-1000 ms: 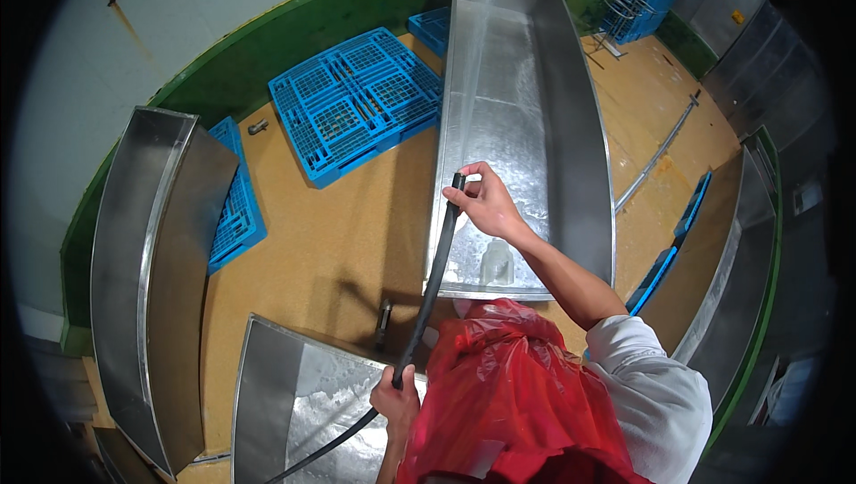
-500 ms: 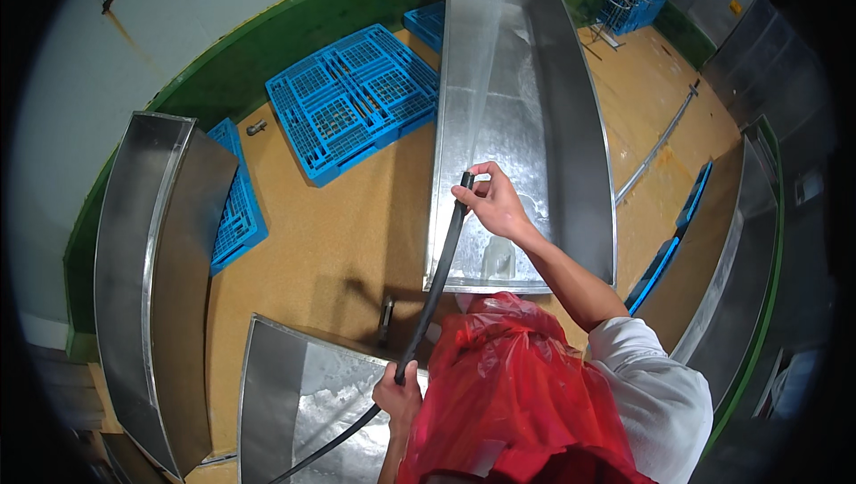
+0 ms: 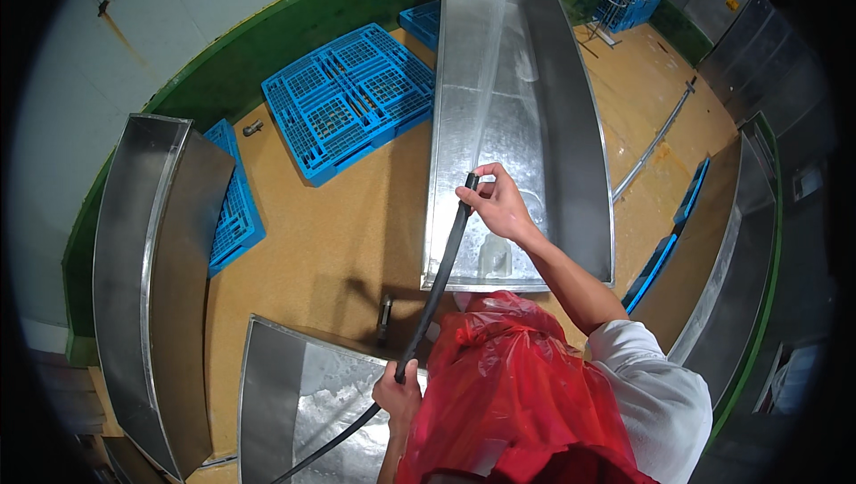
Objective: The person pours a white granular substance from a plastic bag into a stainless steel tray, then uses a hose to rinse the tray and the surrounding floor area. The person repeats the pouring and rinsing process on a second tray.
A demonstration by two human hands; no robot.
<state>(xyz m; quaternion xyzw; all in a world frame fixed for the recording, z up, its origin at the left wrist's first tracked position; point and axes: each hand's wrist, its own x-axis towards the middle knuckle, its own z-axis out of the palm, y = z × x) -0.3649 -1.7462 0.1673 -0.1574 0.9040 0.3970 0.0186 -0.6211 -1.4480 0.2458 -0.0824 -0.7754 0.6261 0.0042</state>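
Observation:
A black hose (image 3: 439, 281) runs up from the lower left through both of my hands. My right hand (image 3: 497, 203) is closed around its open end, thumb and fingers pinching near the tip. From that end a stream of water (image 3: 489, 83) shoots forward along a long stainless steel trough (image 3: 578, 127) to its far end. Further down, my left hand (image 3: 398, 390) is wrapped round the hose beside my red plastic apron (image 3: 517, 386). Under my right wrist, a pale recess or fitting (image 3: 496, 258) shows in the trough's near floor, its kind unclear.
Another steel trough (image 3: 267, 395) lies at the lower left, and a tall one (image 3: 125, 288) at the far left. Blue plastic pallets (image 3: 352, 101) rest on the tan floor by the green-based wall. A metal pole (image 3: 655, 145) and a further trough (image 3: 713, 279) are on the right.
The water stream now strikes slightly further right in the trough. The view has shifted a little; both hands keep their hold on the hose.

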